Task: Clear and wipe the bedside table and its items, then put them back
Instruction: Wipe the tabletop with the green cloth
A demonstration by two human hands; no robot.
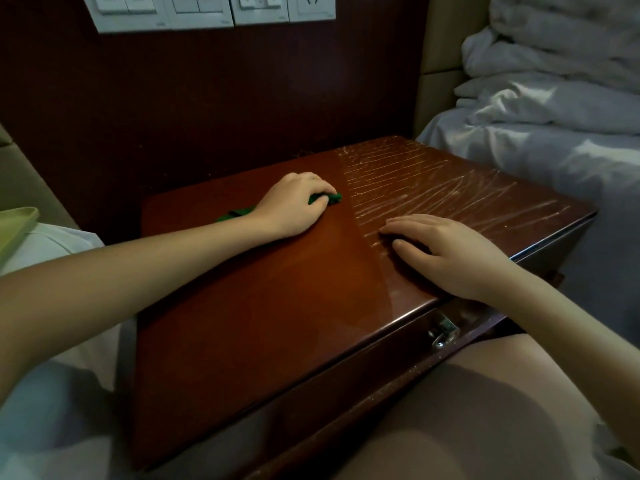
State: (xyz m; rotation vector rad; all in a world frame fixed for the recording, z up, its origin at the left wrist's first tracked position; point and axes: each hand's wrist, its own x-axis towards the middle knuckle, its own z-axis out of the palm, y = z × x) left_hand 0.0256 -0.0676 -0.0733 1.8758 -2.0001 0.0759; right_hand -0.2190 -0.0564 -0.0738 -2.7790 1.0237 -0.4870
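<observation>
On the dark red worktop [277, 306], toward 11 o'clock from its middle, the left hand [294, 206] has its fingers curled over a green cloth [333, 198] and presses it to the wood. One end of the cloth shows past the fingertips and another strip shows under the wrist at 9 o'clock of the hand. The right hand [446, 251] lies at about 2 o'clock of the middle, palm down, its fingers straight and spread flat on the surface, holding nothing. The hands are near each other but apart.

Pale scratches [433, 188] cover the worktop from 12 to 3 o'clock, and the right hand's fingertips rest on their near edge. Nothing else stands on the worktop. A metal latch [443, 332] hangs on the front at 5 o'clock, just above the person's bare knee [485, 410], which sits close against the front.

Behind, at 12 o'clock, a dark wall panel [207, 98] carries a white switch panel [214, 8]. A bed [554, 133] with rumpled white linen fills 2 to 3 o'clock. At 9 o'clock a pale green tray [17, 230] lies on white fabric, cut off by the picture's edge.
</observation>
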